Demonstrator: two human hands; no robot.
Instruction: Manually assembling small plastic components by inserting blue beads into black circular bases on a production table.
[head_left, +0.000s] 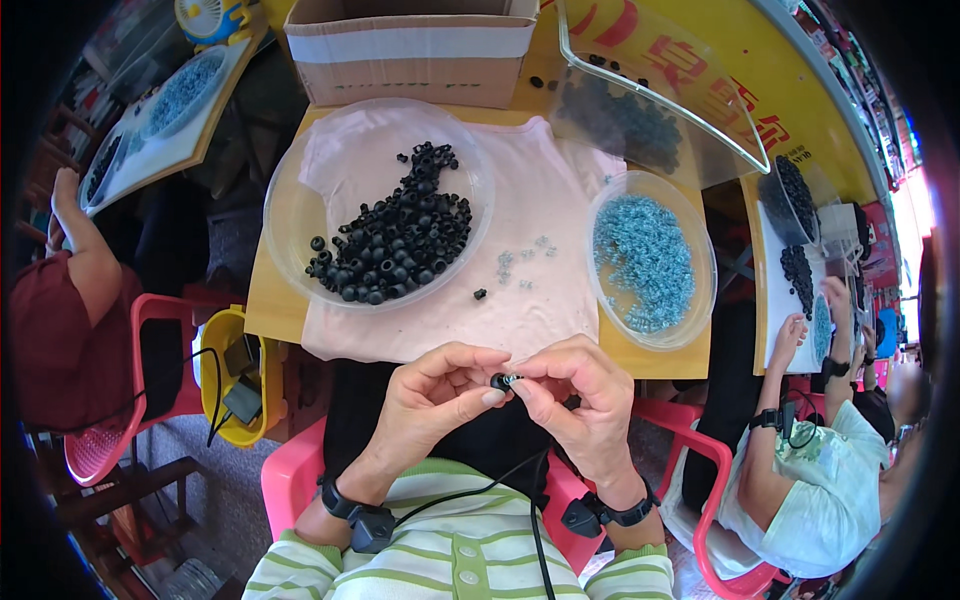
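Both my hands meet just off the table's near edge. My left hand (440,392) pinches a small black round cap-like part (499,382) between thumb and fingers. Against its right side, my right hand (575,392) is closed, thumb and forefinger, on a tiny pale, shiny piece (513,379), partly hidden by the fingertips. Beyond them, a pink cloth (420,334) carries a few loose clear bits (505,262) and one black part (480,294). A wide clear bowl (290,270) holds black parts (400,240); a smaller tub (702,300) holds small translucent blue pieces (645,260).
A cardboard box (410,70) and a clear bin (690,165) of dark parts stand at the back. A yellow bucket (270,400) sits left of the table. Other people sit at tables left (70,300) and right (800,490). Cables run from my wristbands.
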